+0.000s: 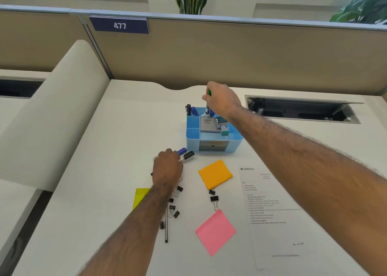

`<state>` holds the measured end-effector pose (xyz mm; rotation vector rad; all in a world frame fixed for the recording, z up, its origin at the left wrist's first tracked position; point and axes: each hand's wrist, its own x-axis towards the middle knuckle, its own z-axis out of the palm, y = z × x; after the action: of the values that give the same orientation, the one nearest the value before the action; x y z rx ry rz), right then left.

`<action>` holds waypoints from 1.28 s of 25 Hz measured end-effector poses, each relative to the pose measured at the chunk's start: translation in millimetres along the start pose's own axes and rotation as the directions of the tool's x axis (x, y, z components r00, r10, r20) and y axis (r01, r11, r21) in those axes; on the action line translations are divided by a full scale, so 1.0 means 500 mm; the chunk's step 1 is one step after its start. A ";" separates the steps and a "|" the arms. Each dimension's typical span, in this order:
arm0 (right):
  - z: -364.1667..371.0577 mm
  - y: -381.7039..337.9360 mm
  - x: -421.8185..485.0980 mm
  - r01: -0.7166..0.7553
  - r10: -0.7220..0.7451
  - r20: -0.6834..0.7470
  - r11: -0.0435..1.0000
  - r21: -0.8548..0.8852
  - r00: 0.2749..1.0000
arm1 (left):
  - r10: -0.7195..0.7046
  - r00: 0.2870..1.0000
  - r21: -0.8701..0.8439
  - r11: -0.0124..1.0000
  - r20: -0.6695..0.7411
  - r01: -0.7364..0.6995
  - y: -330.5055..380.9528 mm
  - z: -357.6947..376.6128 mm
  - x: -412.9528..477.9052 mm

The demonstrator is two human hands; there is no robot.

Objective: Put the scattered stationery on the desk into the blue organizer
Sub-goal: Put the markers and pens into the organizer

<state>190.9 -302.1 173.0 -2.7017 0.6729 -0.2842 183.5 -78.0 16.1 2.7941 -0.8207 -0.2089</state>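
Note:
The blue organizer (213, 136) stands mid-desk, holding pens, a grey Camlin box (207, 125) and a green-white eraser (224, 130). Above its back compartment, my right hand (223, 100) grips a green-capped pen (208, 102), tip down inside the compartment. In front of the organizer, my left hand (167, 167) closes on two markers (186, 155), one blue-capped, one black-capped, lying on the desk. Orange (215, 174), pink (215, 231) and yellow (140, 197) sticky pads, several black binder clips (214, 198) and a dark pencil (166, 227) lie scattered nearer me.
A printed sheet (272, 213) lies at the right. An open cable hatch (303, 110) sits in the desk at the back right. Beige partition walls (230, 53) close off the back, and a curved divider (52, 118) stands on the left.

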 end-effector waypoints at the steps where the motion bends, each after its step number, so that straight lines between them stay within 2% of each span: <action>1: 0.005 0.001 0.002 0.009 -0.009 0.016 1.000 -0.006 1.000 | -0.007 1.000 -0.067 0.998 -0.029 0.005 0.000 -0.008 -0.004; 5: 0.000 -0.007 0.032 0.036 -0.032 0.082 0.998 -0.046 0.996 | -0.070 0.986 -0.386 0.922 -0.150 0.006 0.004 -0.050 -0.031; 8: 0.016 -0.009 0.047 0.062 -0.047 0.121 0.991 -0.121 0.992 | -0.084 0.980 -0.454 0.891 -0.181 -0.008 0.008 -0.077 -0.035; 12: 0.057 0.016 0.039 0.096 -0.017 0.284 0.959 -0.268 0.959 | -0.091 0.980 -0.482 0.876 -0.175 -0.005 0.010 -0.095 -0.026; 14: 0.065 0.025 0.033 0.120 -0.063 0.181 0.938 -0.325 0.981 | -0.094 0.978 -0.522 0.852 -0.185 -0.017 0.011 -0.099 -0.018; 15: 0.060 0.021 0.029 0.114 -0.097 0.072 0.951 -0.289 0.993 | -0.105 0.975 -0.558 0.829 -0.194 -0.022 0.013 -0.100 -0.012; 16: 0.053 0.016 0.022 0.107 -0.111 -0.012 0.977 -0.183 0.994 | -0.119 0.972 -0.598 0.801 -0.201 -0.026 0.017 -0.102 -0.006; 17: 0.042 0.008 0.013 0.097 -0.098 -0.030 0.995 -0.012 0.995 | -0.128 0.969 -0.632 0.774 -0.209 -0.034 0.023 -0.105 0.002; 19: 0.015 -0.009 -0.016 0.093 -0.138 0.133 0.950 0.298 0.981 | -0.120 0.965 -0.665 0.744 -0.234 -0.069 0.036 -0.118 0.015; 21: -0.001 -0.024 -0.054 0.133 -0.254 0.335 0.930 0.342 0.907 | -0.079 0.959 -0.659 0.741 -0.272 -0.126 0.050 -0.134 0.028; 23: 0.001 -0.023 -0.074 0.181 -0.305 0.389 0.928 0.325 0.869 | -0.013 0.953 -0.648 0.737 -0.301 -0.194 0.062 -0.151 0.041; 26: -0.018 -0.017 -0.071 0.182 -0.306 0.291 0.905 0.384 0.906 | 0.014 0.947 -0.664 0.709 -0.321 -0.236 0.074 -0.162 0.057; 28: -0.041 -0.008 -0.051 0.142 -0.253 0.210 0.891 0.432 0.944 | -0.080 0.943 -0.667 0.726 -0.322 -0.167 0.066 -0.147 0.061; 30: -0.056 0.010 -0.023 0.134 -0.188 0.107 0.914 0.384 0.976 | -0.173 0.945 -0.575 0.818 -0.279 -0.020 0.039 -0.113 0.056; 32: -0.052 0.025 0.001 0.137 -0.151 0.046 0.966 0.221 0.988 | -0.170 0.976 -0.381 0.918 -0.139 0.106 0.011 -0.068 0.051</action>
<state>178.9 -320.1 192.5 -2.5409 0.4025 -0.2897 208.6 -90.7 48.7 2.4678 -0.4825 -0.1301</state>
